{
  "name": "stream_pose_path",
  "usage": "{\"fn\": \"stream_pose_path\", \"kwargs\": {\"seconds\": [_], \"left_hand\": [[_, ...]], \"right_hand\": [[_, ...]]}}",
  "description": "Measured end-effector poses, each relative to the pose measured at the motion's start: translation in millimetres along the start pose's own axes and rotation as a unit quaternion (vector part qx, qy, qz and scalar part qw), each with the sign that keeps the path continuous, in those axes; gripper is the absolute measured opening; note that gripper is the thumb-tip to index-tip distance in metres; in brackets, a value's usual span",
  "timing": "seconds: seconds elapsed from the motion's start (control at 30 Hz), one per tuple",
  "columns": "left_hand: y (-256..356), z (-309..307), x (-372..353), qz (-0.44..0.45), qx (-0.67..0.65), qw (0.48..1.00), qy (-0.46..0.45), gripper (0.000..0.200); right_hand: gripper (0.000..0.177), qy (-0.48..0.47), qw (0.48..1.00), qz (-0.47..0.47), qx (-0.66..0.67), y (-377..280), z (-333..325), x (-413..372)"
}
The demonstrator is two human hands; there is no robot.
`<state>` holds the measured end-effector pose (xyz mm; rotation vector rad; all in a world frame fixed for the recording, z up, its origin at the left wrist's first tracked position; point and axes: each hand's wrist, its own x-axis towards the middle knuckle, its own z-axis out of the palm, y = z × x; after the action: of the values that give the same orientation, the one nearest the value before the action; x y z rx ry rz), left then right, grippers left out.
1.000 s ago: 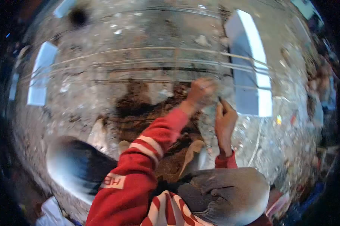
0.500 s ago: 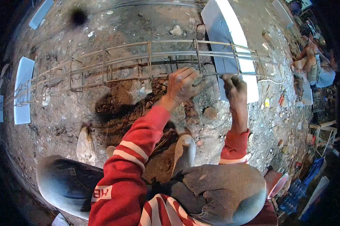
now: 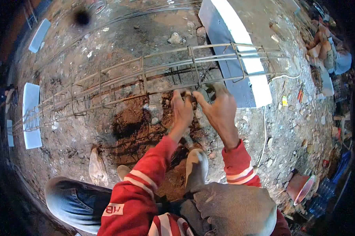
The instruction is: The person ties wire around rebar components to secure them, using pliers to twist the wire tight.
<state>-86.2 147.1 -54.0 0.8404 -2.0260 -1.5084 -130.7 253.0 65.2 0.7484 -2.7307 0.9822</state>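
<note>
A long rebar cage (image 3: 143, 74), made of thin rods tied with square stirrups, runs across the view above the ground. At its lower near rod, my left hand (image 3: 182, 113) is raised with its fingers closed. Close on its right is my right hand (image 3: 221, 112), thumb stretched towards the left fingertips and the other fingers curled. Something small and dark shows between the fingertips, too blurred to name. The right part of the cage passes over a white block (image 3: 246, 65), which lies beyond my right hand.
More white blocks, one under the cage's left end (image 3: 31, 118), lie on the rubble-strewn ground. Reddish loose soil (image 3: 132, 118) is below the cage. A red bucket (image 3: 299, 187) lies at the lower right. Another person (image 3: 330, 53) sits at the far right.
My right hand has moved left, away from the white block, to meet my left hand. My left hand has come lower and slightly left. The view has shifted a little.
</note>
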Motion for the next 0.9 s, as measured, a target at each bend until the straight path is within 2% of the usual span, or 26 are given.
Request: {"fn": "stream_pose_path", "kwargs": {"seconds": [0.03, 0.07, 0.13, 0.2, 0.23, 0.27, 0.3, 0.33, 0.37, 0.4, 0.43, 0.47, 0.5, 0.57, 0.6, 0.67, 0.73, 0.8, 0.87, 0.9], "left_hand": [[1.0, 6.0, 7.3, -0.001, 0.004, 1.0, -0.003, 0.013], [2.4, 11.2, 14.2, -0.053, -0.094, 0.994, -0.034, 0.018], [5.2, 19.1, 28.1, -0.153, -0.286, 0.942, -0.089, 0.027], [2.1, 26.3, 38.4, -0.206, -0.354, 0.905, -0.118, 0.028], [-0.8, 32.4, 42.8, -0.219, -0.369, 0.895, -0.122, 0.029], [-1.8, 36.8, 47.2, -0.226, -0.373, 0.891, -0.126, 0.03], [-1.1, 45.5, 56.3, -0.231, -0.382, 0.886, -0.128, 0.031], [-2.0, 47.9, 58.6, -0.235, -0.379, 0.885, -0.132, 0.032], [-2.0, 49.7, 62.6, -0.238, -0.378, 0.884, -0.134, 0.033], [-3.3, 49.6, 65.5, -0.24, -0.374, 0.885, -0.139, 0.035], [-3.0, 50.6, 69.0, -0.239, -0.371, 0.886, -0.144, 0.036], [-3.1, 51.5, 70.6, -0.238, -0.365, 0.888, -0.149, 0.038], [-5.3, 51.1, 71.8, -0.237, -0.356, 0.891, -0.154, 0.039], [-12.1, 45.2, 70.7, -0.227, -0.316, 0.905, -0.17, 0.043], [-18.2, 38.4, 67.9, -0.218, -0.277, 0.918, -0.179, 0.044], [-39.6, 14.3, 52.6, -0.17, -0.156, 0.952, -0.2, 0.048], [-59.6, -16.9, 26.4, -0.081, -0.003, 0.967, -0.243, 0.051], [-80.4, -51.7, -8.1, 0.037, 0.12, 0.94, -0.318, 0.055], [-98.8, -79.5, -47.7, 0.159, 0.195, 0.889, -0.383, 0.059], [-112.0, -90.2, -71.0, 0.211, 0.221, 0.863, -0.403, 0.061]], "right_hand": [[0.031, 0.0, 1.0, 0.004, 0.002, -0.5, 4.3, 2.5], [0.028, -0.009, 1.0, 0.022, -0.018, -1.0, 8.2, 4.5], [0.026, -0.018, 0.999, 0.037, -0.034, 1.9, 13.7, 7.2], [0.022, 0.05, 0.998, -0.022, 0.035, 13.4, 22.3, 7.9], [0.022, 0.05, 0.998, -0.02, 0.038, 23.2, 32.5, 5.8], [0.021, 0.034, 0.996, 0.034, 0.072, 30.2, 42.8, 3.3], [0.02, -0.038, 0.966, 0.124, 0.225, 40.8, 47.0, 0.5], [0.02, -0.083, 0.902, 0.232, 0.353, 43.8, 46.4, 0.7], [0.02, -0.087, 0.9, 0.235, 0.356, 45.2, 43.9, -1.3], [0.017, -0.123, 0.771, 0.341, 0.524, 41.8, 38.8, -0.7], [0.014, -0.152, 0.599, 0.424, 0.662, 41.6, 35.5, 1.4], [0.015, -0.194, 0.58, 0.395, 0.685, 57.3, 41.1, -2.6], [0.015, -0.196, 0.579, 0.393, 0.687, 51.7, 37.2, -4.6], [0.018, -0.042, 0.504, 0.524, 0.685, 35.4, 26.0, -10.9], [0.023, -0.073, 0.478, 0.452, 0.75, 62.1, 37.9, -33.0], [0.021, -0.12, 0.681, 0.457, 0.56, 81.1, 50.6, -68.5], [0.019, -0.239, 0.818, 0.395, 0.342, 68.5, 45.8, -101.7], [0.018, -0.293, 0.817, 0.405, 0.286, 78.0, 54.4, -137.3], [0.016, -0.265, 0.811, 0.392, 0.343, 79.3, 49.1, -147.6], [0.014, -0.23, 0.79, 0.424, 0.378, 77.8, 46.5, -146.1]]}}
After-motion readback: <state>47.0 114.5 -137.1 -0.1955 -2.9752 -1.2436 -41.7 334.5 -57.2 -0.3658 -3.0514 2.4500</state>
